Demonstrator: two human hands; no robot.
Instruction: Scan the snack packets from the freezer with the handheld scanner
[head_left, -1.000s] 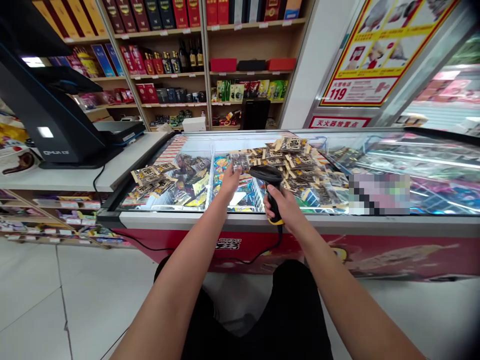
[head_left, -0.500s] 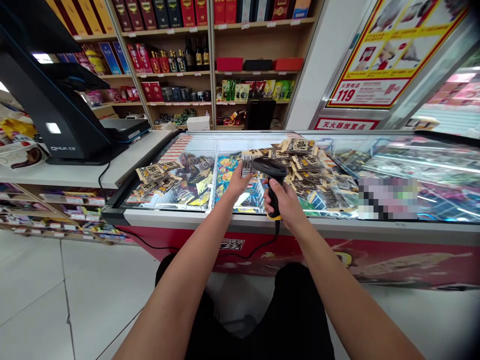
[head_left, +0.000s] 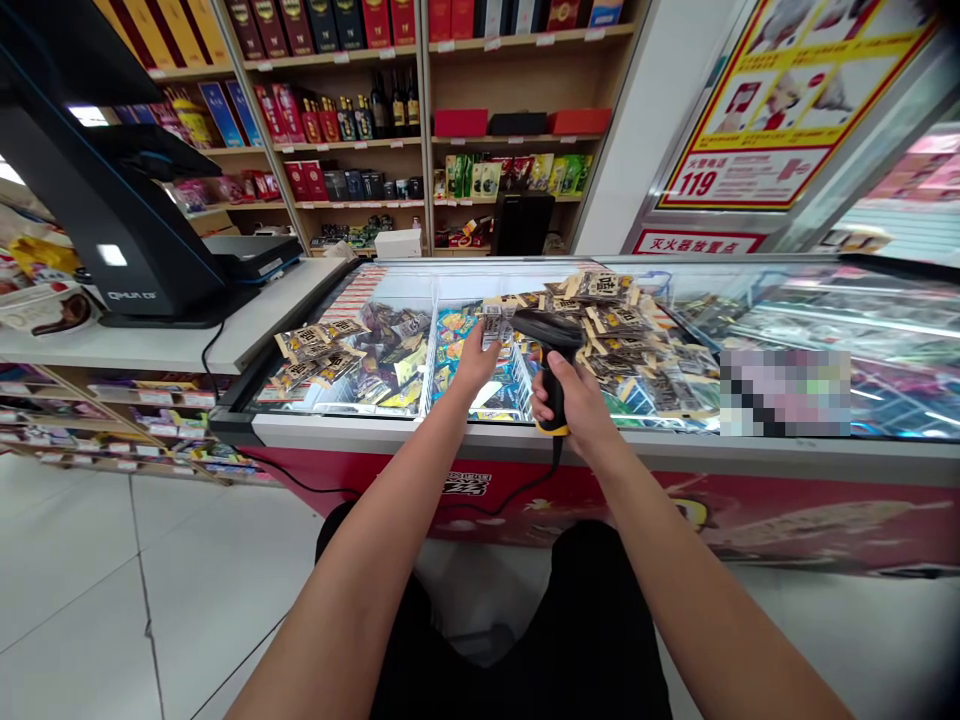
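My right hand (head_left: 568, 393) is wrapped round the handle of a black and yellow barcode scanner (head_left: 551, 330), its head tilted toward my left hand. Between the fingers of my left hand (head_left: 475, 358) is a small snack packet (head_left: 493, 318) with a barcode on the side facing me. Both hands are over the glass top of a chest freezer (head_left: 360, 433). To the right lies a heap of brown and tan snack packets (head_left: 619, 340). A smaller group of similar packets (head_left: 319, 350) rests on the left part of the glass.
A counter (head_left: 300, 300) with a dark checkout terminal (head_left: 142, 230) adjoins the freezer on the left. From the scanner, a cable (head_left: 517, 500) hangs along the freezer's red front. Stocked shelves (head_left: 345, 148) stand behind. A blurred patch (head_left: 784, 392) covers something on the right.
The scanner in my right hand has moved slightly right, away from the packet. My left hand keeps its hold on the packet, nearly still. The view has shifted slightly.
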